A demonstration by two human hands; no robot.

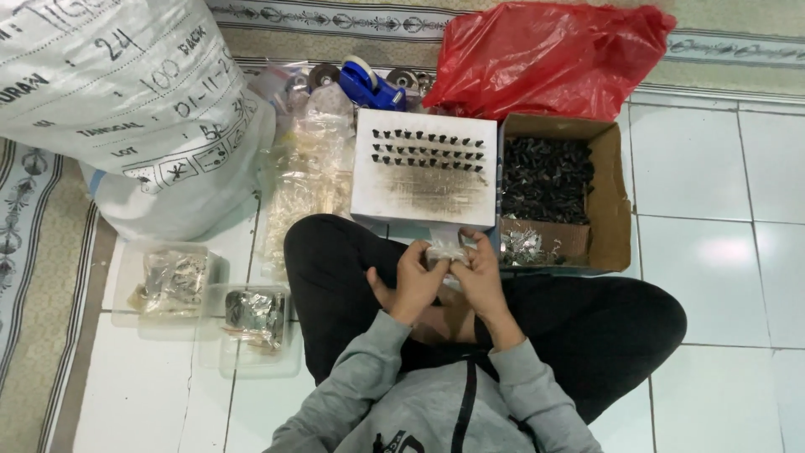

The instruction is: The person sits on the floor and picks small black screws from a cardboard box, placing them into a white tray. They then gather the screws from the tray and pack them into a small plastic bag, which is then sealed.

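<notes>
Two hands meet over the lap of a person sitting cross-legged on the white tiled floor [713, 277], and between them is a small clear plastic bag [443, 251] holding something pale; what is inside is too small to tell. The left hand [417, 281] pinches the bag's left side with curled fingers, and the right hand [479, 273] closes on its right side, thumbs up near the top edge. Just beyond the hands lies a white foam board [423, 189], grimy in the middle, with rows of small dark pieces stuck upright near its far edge. Touching the board's right side is a cardboard box [616, 201] filled with dark small parts at the back and shiny ones at the front. Behind the box sits a red plastic bag [545, 54]. Left of the board lies a heap of clear bags [310, 180], with a blue tape dispenser [369, 84] behind it. Two clear plastic tubs [172, 281] of shiny bits stand by the left knee, and a large white sack [126, 101] fills the far left corner.
</notes>
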